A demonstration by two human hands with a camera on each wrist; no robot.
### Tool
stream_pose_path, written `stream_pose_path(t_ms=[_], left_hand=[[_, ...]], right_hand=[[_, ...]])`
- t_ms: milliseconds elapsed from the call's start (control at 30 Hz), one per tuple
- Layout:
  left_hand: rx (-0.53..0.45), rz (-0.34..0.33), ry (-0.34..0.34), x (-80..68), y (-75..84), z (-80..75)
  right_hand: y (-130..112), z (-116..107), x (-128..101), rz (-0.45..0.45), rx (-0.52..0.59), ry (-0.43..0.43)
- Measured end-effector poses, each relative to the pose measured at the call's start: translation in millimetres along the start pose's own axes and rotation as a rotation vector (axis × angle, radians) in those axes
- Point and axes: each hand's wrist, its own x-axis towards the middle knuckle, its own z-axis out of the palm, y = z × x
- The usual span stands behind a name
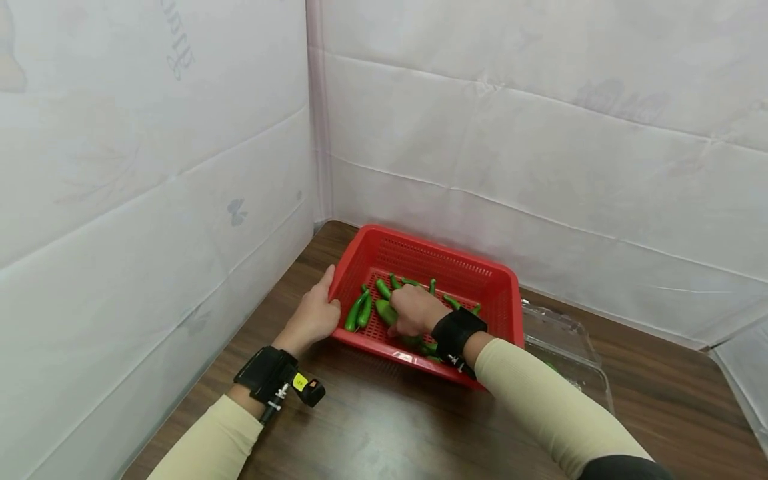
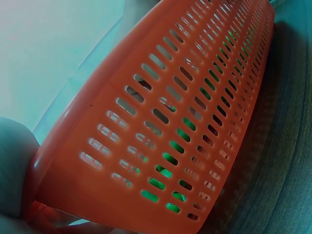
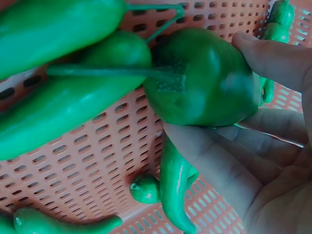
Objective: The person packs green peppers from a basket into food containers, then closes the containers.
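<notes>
A red perforated plastic basket (image 1: 504, 303) stands on the table with several long green peppers (image 1: 364, 311) scattered over its bottom. At its left end, my left hand (image 1: 311, 319) grips the rim; in the left wrist view part of that hand (image 2: 14, 165) shows beside the rim, with the slotted wall next to it. My right hand (image 1: 415, 309) reaches down into the basket. Its thumb and fingers pinch a thick, glossy dark green pepper (image 3: 209, 78) with a thin stem pointing away from the palm. Two long peppers (image 3: 58, 105) lie beside that stem.
A clear plastic clamshell box (image 1: 555, 333) lies to the right of the basket, partly hidden by the right forearm, with something green in it. White sheeted walls (image 1: 480, 133) close off the back and left of the brown wood-grain table (image 1: 384, 433).
</notes>
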Motion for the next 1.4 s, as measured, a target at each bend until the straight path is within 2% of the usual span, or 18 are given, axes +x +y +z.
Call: stream_pose_path(t_ms=[667, 967, 1400], left_hand=[[-0.027, -0.009, -0.019, 5.0, -2.8, 0.3], [-0.012, 0.015, -0.018, 9.8, -6.0, -0.5], [-0.029, -0.011, -0.026, 15.2, -8.4, -1.7]], right_hand=[[-8, -28, -6, -0.051, 0.022, 0.024], [-11, -42, -8, -0.064, 0.041, 0.013], [-14, -63, -14, -0.053, 0.049, 0.012]])
